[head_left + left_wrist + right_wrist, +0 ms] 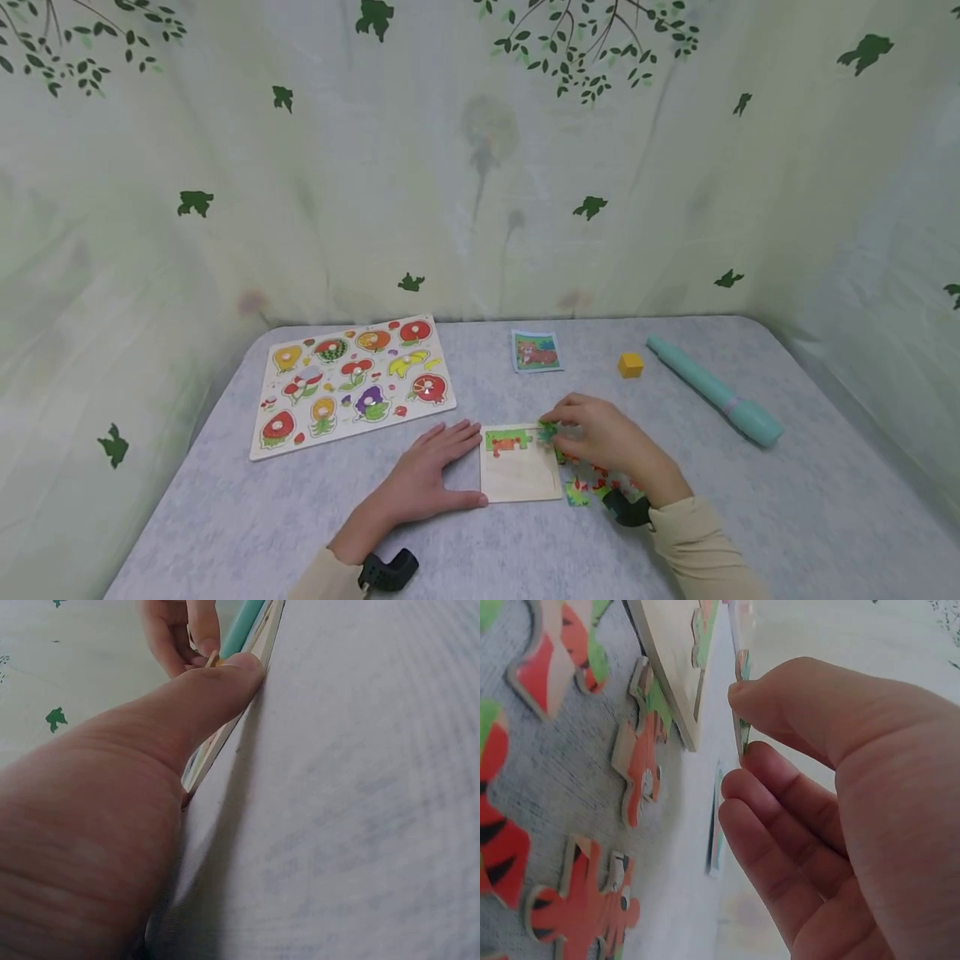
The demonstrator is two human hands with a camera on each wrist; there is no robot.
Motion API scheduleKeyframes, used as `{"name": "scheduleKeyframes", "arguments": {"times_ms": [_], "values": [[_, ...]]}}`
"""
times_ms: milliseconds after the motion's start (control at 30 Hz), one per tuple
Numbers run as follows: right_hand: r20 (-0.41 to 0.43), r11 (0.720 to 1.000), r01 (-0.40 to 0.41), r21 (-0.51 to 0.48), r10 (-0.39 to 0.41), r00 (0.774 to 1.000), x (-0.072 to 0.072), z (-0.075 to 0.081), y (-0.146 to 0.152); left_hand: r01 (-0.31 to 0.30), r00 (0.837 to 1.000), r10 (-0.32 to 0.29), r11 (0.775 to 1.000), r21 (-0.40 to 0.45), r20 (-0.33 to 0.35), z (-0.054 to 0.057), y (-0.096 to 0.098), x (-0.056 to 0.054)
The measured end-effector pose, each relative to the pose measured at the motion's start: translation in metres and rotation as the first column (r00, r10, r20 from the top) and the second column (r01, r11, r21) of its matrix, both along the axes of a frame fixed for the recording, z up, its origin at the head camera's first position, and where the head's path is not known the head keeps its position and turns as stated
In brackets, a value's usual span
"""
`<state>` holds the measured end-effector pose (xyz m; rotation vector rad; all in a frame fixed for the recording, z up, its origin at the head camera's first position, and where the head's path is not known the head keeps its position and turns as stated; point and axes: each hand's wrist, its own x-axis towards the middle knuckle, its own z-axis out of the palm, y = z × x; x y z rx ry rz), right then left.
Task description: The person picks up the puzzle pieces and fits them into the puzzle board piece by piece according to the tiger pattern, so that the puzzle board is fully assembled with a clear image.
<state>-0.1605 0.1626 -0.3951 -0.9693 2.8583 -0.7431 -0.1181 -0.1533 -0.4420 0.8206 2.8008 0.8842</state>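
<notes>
A small wooden puzzle tray [519,481] lies in front of me, with joined green and orange puzzle pieces [508,441] along its upper left. My left hand [429,477] rests at the tray's left side, fingers stretched out, thumb against the lower left corner. Over the tray's upper right corner, my right hand [606,435] pinches a green puzzle piece [548,432] between thumb and finger. The right wrist view shows this piece on edge, raised above the tray. Loose orange, green and striped pieces [577,900] lie right of the tray, partly hidden under the right hand.
A fruit peg puzzle board [345,385] lies at the back left. Behind the tray is a small picture card [537,352] showing an animal. A yellow cube [630,365] and a teal tube-shaped object [712,389] are at the back right. Printed curtains surround the table.
</notes>
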Motion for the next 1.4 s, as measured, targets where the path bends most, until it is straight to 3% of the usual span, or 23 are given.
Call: {"name": "scheduleKeyframes", "arguments": {"times_ms": [667,1400], "values": [[-0.009,0.998,-0.052,0.035,0.053,0.999,0.001,-0.007,-0.015,-0.003,1.0,0.003,1.0,0.011,0.01,0.004,0.001,0.002],[-0.035,0.994,-0.014,0.109,0.018,0.999,0.005,-0.011,-0.022,-0.011,1.0,0.01,1.0,0.016,0.023,0.001,0.001,0.002]]}}
